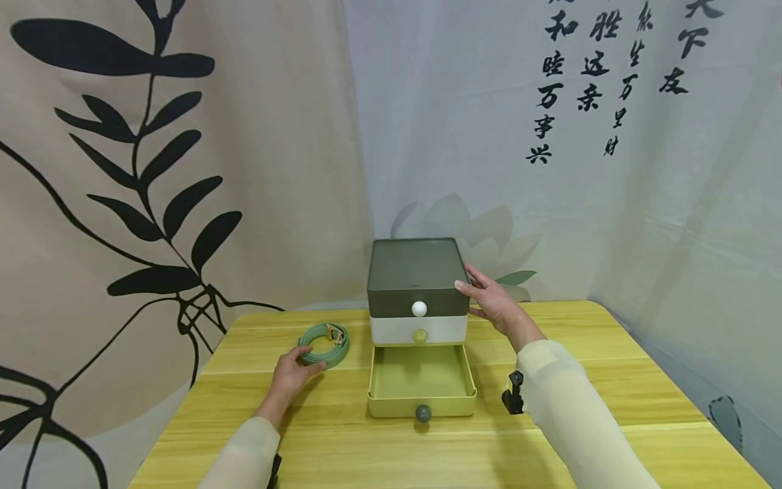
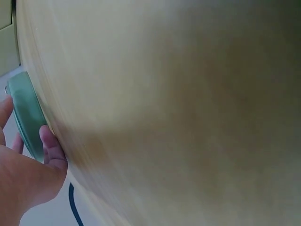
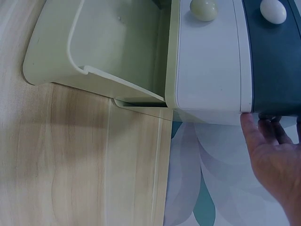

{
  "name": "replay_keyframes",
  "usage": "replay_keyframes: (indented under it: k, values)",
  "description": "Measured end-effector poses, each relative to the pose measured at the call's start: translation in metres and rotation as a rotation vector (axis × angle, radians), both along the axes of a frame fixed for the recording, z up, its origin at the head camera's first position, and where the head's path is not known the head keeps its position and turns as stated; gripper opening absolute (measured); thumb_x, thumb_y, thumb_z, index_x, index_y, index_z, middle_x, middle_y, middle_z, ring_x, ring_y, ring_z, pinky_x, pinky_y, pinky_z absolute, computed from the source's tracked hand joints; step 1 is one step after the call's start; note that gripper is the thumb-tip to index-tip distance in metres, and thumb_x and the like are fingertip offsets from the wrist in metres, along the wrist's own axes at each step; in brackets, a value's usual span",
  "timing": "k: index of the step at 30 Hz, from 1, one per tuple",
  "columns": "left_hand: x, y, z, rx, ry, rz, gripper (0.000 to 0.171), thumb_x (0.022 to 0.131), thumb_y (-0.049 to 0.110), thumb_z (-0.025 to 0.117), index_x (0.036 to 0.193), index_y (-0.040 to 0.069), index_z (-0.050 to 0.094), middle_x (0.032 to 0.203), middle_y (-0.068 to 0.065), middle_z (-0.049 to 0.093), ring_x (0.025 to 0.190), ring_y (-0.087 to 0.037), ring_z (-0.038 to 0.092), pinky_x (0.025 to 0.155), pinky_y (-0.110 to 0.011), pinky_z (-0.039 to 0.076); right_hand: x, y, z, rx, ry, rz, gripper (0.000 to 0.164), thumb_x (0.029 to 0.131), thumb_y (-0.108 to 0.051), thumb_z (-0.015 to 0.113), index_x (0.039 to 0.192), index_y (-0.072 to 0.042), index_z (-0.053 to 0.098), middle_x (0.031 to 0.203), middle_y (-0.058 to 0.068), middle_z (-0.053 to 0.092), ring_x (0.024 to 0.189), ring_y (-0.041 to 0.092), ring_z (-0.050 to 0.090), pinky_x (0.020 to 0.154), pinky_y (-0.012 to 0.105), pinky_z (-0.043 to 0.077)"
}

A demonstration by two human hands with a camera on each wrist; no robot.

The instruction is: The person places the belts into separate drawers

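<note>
A green belt (image 1: pixel 339 348), rolled into a coil with a gold-coloured buckle, lies on the left part of the table. My left hand (image 1: pixel 292 375) holds the coil at its left front, the thumb (image 2: pixel 51 143) on one side and the fingers on the other. To the right stands a small three-tier drawer box (image 1: pixel 419 265), dark green on top, white in the middle and light green below. Its bottom drawer (image 1: pixel 421 406) is pulled out and shows a bare inside. My right hand (image 1: pixel 496 305) rests against the box's upper right side, fingers extended.
The wooden table (image 1: pixel 330 441) carries the box near its back edge. Behind hangs a cloth backdrop (image 1: pixel 293 136) with plant prints and dark lettering. Round knobs stick out from the drawer fronts, with a grey knob (image 1: pixel 423 413) on the pulled-out one.
</note>
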State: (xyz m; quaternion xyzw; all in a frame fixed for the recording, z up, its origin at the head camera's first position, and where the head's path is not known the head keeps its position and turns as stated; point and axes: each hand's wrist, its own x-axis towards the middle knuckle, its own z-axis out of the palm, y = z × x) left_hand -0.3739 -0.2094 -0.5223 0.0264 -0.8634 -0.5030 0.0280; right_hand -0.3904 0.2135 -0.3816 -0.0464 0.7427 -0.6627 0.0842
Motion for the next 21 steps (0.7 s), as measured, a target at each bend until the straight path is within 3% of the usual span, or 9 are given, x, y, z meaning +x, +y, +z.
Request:
replay_keyframes:
  k: [11, 21]
  values:
    - [-0.0068, 0.0002, -0.0015, -0.077, 0.025, 0.011, 0.049, 0.09, 0.012, 0.074, 0.131, -0.007, 0.056, 0.114, -0.025, 0.06, 0.098, -0.033, 0.058, 0.082, -0.042, 0.049, 0.0012, -0.0006, 0.0013, 0.0, 0.007, 0.005, 0.075, 0.103, -0.032, 0.056, 0.16, -0.026, 0.008, 0.165, 0.012, -0.003, 0.15, 0.034, 0.008, 0.113, 0.057, 0.026]
    - [-0.0072, -0.0005, -0.0007, -0.103, 0.048, -0.004, 0.045, 0.088, 0.012, 0.075, 0.124, -0.009, 0.059, 0.107, -0.023, 0.063, 0.095, -0.032, 0.059, 0.084, -0.045, 0.048, 0.0031, -0.0021, 0.0029, -0.001, 0.008, 0.003, 0.074, 0.103, -0.033, 0.055, 0.16, -0.028, 0.008, 0.165, 0.012, -0.005, 0.15, 0.034, 0.007, 0.113, 0.059, 0.024]
